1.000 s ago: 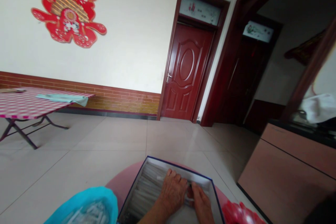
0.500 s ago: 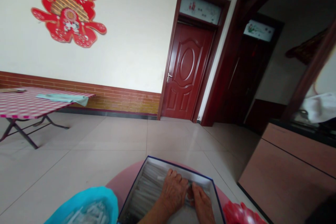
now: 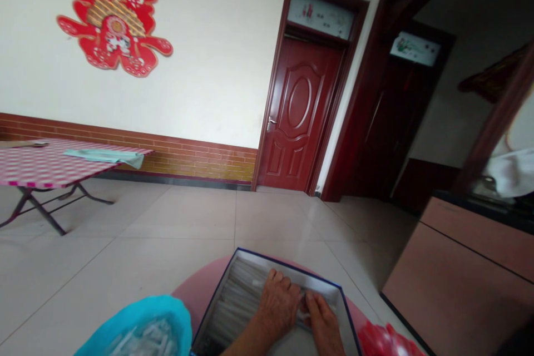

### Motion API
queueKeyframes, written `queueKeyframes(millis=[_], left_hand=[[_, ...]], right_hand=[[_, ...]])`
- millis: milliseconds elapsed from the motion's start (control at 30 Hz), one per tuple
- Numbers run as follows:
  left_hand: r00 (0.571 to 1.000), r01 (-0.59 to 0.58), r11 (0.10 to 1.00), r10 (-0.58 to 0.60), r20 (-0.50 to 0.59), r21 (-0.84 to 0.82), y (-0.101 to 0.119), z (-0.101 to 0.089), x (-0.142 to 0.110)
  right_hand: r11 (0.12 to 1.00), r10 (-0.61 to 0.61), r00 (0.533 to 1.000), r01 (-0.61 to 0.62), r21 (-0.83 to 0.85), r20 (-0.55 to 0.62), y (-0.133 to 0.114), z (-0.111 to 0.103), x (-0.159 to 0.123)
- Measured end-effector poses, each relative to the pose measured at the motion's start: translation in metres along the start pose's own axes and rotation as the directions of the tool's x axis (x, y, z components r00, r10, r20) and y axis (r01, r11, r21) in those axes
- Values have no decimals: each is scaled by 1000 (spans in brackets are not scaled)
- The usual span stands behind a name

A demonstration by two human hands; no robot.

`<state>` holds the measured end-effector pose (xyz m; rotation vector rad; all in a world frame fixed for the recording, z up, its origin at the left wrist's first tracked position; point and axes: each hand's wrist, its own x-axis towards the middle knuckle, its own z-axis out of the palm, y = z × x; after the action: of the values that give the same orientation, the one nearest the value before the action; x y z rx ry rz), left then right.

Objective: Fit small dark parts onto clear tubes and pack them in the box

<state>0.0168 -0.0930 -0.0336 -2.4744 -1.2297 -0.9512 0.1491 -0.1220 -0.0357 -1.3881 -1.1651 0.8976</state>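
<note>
Holding a white stick [image 3: 303, 316] between narrow-set hands [image 3: 277, 306] — inside the box's blue rim [image 3: 287, 267]

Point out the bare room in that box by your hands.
The dark-blue-rimmed box has bare white floor beside the right hand, along the right wall. Crowded: its left side, packed with white sticks, beside the left hand.

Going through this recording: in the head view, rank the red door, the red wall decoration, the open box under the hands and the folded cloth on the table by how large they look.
1. Red panelled door
2. Red wall decoration and blue-edged box: these look alike, and the box's nearness to the camera leaves their order unsure
3. Pale folded cloth
</note>
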Motion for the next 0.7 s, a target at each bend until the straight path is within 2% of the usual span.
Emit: queueKeyframes(millis=[167,267,433,700], left_hand=[[1000,10,1000,-10,14,-6,-1,0,0],[1000,18,1000,-18,17,-14,-1,1,-1],[1000,15,1000,-15,11,-25,-1,2,-1],[1000,25,1000,-25,4,-10,0,3,-1]], right_hand=[[986,100,995,-102,131,22,1,3,-2],[985,136,990,-138,105,33,5,3,-1],[996,91,995,-91,2,26,4,2,-1],[990,73,997,-70,120,-26,8,2,3]])
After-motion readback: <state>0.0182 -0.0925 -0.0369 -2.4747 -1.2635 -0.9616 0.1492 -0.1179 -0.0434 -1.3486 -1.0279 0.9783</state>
